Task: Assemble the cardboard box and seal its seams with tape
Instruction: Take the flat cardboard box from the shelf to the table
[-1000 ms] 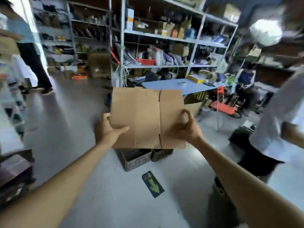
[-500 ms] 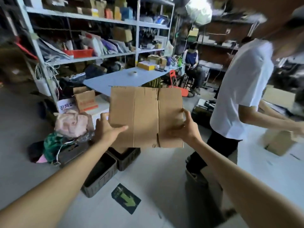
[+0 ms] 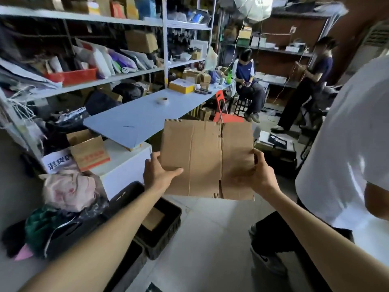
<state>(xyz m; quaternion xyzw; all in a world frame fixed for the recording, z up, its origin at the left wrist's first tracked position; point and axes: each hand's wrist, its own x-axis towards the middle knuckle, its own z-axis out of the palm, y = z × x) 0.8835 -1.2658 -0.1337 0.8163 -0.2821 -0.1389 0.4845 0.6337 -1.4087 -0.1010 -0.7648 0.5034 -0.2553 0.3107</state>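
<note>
Beyond cluttered shelves [image 3: 84, 81], I see my left hand [image 3: 156, 175] and right hand [image 3: 255, 178] gripping the flat cardboard box [image 3: 207, 159] by opposite edges.

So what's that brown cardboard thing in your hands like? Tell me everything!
The cardboard box is plain brown corrugated card, folded flat, no tape showing. Upright creases split it into panels; short slits at top and bottom mark its flaps. It is held upright in the air, facing the camera. The left hand grips its left edge, the right hand its right edge.
</note>
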